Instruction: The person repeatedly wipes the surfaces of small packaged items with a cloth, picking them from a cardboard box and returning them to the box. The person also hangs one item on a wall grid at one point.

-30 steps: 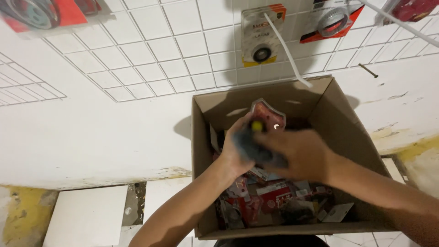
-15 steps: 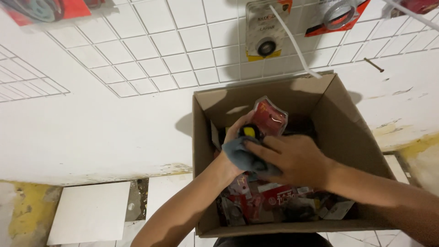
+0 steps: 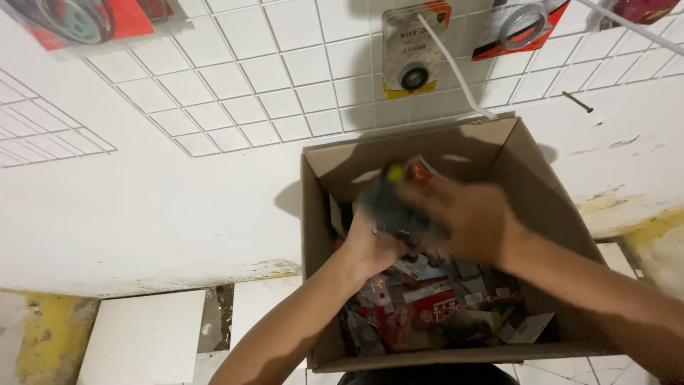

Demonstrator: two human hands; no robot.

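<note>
Head view, single entry.

Held item: a blister-packed item [image 3: 399, 199], dark grey-blue body with a yellow spot at its top and a red card behind; blurred, exact kind not readable. It sits above the open cardboard box [image 3: 324, 214], between both hands.

Left hand [image 3: 370, 246]: below and to the near side of the pack, fingers curled up around its lower edge, closed on it. Forearm comes up from the lower left.

Right hand [image 3: 470, 221]: on the pack's right side, fingers spread across its front and touching it; motion blur hides whether they are clamped on it or only laid against it, so I cannot tell.

Change against the earlier pictures: the pack has stayed in both hands above the box, but the right hand now smears with blur and lies further over the pack's face, and the red card shows less. Judged from this, the pack is being turned or worked between the hands, not set down.

Beneath the hands: loose red-and-white packets [image 3: 427, 306] heaped on the box floor.

Beyond the hands: a white wire grid panel [image 3: 235, 78] with a carded black ring item [image 3: 412, 50] hanging on it, and a red-backed pack [image 3: 524, 25] to its right.

Left of the box: pale floor tile [image 3: 142, 335].
</note>
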